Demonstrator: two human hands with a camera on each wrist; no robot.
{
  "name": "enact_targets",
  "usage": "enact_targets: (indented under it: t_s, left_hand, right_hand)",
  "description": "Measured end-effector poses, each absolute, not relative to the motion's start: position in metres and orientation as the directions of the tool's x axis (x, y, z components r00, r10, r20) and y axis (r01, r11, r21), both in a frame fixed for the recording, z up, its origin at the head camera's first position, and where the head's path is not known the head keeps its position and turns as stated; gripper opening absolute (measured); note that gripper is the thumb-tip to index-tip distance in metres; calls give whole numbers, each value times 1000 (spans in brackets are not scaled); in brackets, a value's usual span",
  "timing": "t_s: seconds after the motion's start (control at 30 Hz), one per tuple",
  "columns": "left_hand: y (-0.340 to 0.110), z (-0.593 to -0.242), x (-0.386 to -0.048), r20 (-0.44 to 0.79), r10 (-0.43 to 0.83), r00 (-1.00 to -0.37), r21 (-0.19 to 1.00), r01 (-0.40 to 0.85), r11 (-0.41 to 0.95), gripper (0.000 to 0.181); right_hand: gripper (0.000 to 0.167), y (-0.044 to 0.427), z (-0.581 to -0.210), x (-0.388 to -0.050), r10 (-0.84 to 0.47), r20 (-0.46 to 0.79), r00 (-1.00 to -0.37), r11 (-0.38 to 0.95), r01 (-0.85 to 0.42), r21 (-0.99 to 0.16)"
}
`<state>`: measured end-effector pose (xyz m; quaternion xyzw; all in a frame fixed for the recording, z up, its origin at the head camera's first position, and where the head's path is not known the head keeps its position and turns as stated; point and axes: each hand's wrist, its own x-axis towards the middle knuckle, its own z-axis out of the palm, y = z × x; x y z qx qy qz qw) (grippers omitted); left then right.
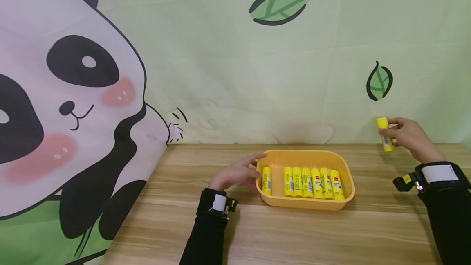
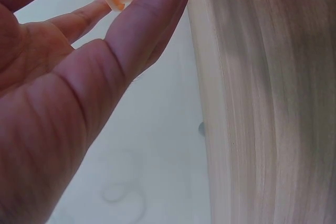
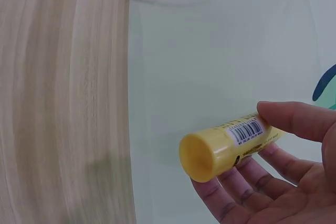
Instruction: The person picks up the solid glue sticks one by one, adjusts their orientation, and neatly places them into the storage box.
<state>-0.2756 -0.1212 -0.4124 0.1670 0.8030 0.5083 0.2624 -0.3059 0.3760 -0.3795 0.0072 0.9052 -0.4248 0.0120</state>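
At the right, above the back of the table, my right hand (image 1: 413, 137) holds a yellow glue stick (image 1: 382, 129) between thumb and fingers. In the right wrist view its barcode label and round hollow end show on the glue stick (image 3: 231, 145). My left hand (image 1: 235, 174) grips the left end of an orange plastic tray (image 1: 305, 203), thumb and fingers at its rim. Inside, one glue stick (image 1: 266, 181) stands by the left wall. Several more glue sticks (image 1: 306, 183) form a row on the right side, a gap between.
The wooden table (image 1: 294, 236) meets a pale green cloth backdrop (image 1: 228, 93) along its back edge. A printed panda (image 1: 125, 167) covers the backdrop's left side. Both wrists carry black straps with small cameras.
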Motion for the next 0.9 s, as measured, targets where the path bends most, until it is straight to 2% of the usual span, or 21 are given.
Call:
enact_targets:
  t_s: [0.5,0.9]
  left_hand:
    - [-121,-412,-274,-251,533,-808,902,5,432,69]
    - [-120,-411,-273,-242,533,-811,904,11,427,69]
  right_hand:
    - [74,364,-372,-304,31,22,-999,592,0,-806]
    - [76,343,-356,-300,5,61,-998,588,-46,-808]
